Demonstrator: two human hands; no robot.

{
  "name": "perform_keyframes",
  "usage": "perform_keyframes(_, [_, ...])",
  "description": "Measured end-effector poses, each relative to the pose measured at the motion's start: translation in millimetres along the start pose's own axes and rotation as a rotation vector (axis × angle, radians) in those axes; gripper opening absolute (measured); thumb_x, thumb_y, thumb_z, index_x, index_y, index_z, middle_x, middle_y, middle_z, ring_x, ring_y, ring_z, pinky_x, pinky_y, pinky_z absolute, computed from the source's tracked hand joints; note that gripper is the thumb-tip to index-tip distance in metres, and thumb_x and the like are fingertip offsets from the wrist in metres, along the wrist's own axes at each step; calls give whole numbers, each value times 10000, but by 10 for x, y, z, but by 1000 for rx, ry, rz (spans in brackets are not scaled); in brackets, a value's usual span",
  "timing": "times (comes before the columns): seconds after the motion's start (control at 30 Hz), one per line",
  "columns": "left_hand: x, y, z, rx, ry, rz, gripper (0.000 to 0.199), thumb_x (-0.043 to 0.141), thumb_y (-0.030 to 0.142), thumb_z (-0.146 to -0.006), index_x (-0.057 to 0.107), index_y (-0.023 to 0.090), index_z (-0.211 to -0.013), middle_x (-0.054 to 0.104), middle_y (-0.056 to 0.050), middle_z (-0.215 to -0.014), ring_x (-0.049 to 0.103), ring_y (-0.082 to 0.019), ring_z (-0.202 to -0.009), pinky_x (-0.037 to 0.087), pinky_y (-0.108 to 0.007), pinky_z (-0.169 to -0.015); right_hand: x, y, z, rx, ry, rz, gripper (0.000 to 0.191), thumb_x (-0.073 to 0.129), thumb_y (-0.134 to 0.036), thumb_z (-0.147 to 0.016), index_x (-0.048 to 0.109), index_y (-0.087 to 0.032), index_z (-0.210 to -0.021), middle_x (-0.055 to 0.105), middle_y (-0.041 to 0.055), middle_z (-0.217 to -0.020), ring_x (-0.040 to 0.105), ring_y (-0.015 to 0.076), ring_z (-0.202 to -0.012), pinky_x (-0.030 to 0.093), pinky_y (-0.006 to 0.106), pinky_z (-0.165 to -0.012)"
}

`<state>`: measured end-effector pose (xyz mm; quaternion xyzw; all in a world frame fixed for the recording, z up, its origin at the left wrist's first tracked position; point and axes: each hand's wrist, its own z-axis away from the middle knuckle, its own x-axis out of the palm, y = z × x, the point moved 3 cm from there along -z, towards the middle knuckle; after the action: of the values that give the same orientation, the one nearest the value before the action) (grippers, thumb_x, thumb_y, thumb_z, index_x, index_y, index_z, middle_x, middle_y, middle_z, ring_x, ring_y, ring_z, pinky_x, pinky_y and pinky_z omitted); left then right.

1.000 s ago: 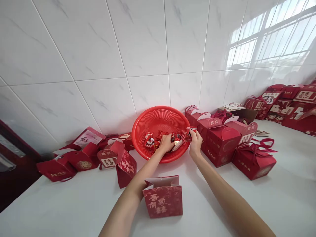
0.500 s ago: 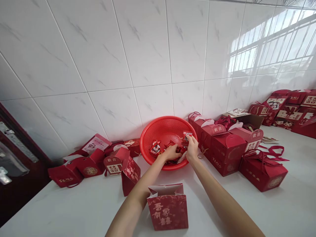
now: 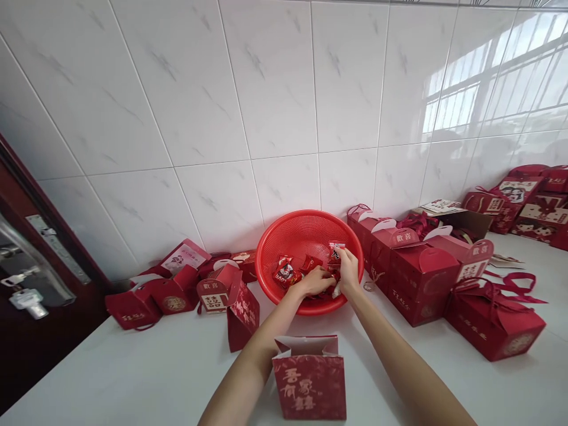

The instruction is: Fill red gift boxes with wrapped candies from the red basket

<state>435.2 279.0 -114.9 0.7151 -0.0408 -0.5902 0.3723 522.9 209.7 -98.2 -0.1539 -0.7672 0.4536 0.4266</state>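
Observation:
A round red plastic basket (image 3: 284, 228) stands against the wall, with several red candy packets (image 3: 286, 272) in its bottom. My left hand (image 3: 316, 281) reaches down into it, fingers curled among the packets; whatever they grip is hidden. At the basket's right side, my right hand (image 3: 349, 269) pinches a red and white candy packet (image 3: 336, 251) that sticks up above the fingers. Between my forearms, nearest me, an upright red gift box (image 3: 309, 384) with pale printed characters has its top open.
More red gift boxes (image 3: 177, 293) stand left of the basket, and a row of taller gift boxes (image 3: 421, 284) to its right. A ribbon-tied box (image 3: 494, 322) sits at the right front. Behind the row is a carton (image 3: 477, 222) with ribbons. Keys (image 3: 29, 299) hang from the door at left.
The view has shifted slightly left, so everything sits further right. My left hand has moved a little deeper among the packets. My right hand still holds its packet.

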Motion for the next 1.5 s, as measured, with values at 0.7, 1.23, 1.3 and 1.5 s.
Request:
perform_keyframes(0.7, [41,-154,129,89,338,353,361,658,105,-782,661,153,-1140,739,-78,-1169,686,-208,-1072,509,-334,-1002,-80,137,56,-25,16,34,281,691,-456,-652,599,-191,-629,607,-24,-614,506,143,-617,417,267,-591])
perform_keyframes(1.23, [-563,-404,424,-165,730,56,501,611,58,-768,579,182,-1253,639,-126,-1330,548,-249,-1307,381,-397,-1148,20,32,110,-16,-19,3,263,684,-448,-668,627,-192,-682,601,-21,-660,507,147,-654,429,261,-585])
perform_keyframes(1.3, [-550,-471,424,-229,736,67,457,565,53,-793,584,173,-1233,641,-142,-1321,531,-261,-1322,374,-411,-1145,23,30,121,-14,-20,10,260,676,-448,-677,613,-196,-680,580,-29,-650,491,143,-642,418,260,-573])
perform_keyframes(1.5, [-563,-633,422,-410,653,167,413,627,165,-794,615,170,-1207,706,-145,-1194,624,-299,-1195,471,-420,-1008,44,11,138,-19,-47,25,261,669,-447,-691,590,-198,-673,554,-34,-653,488,140,-655,421,258,-599])
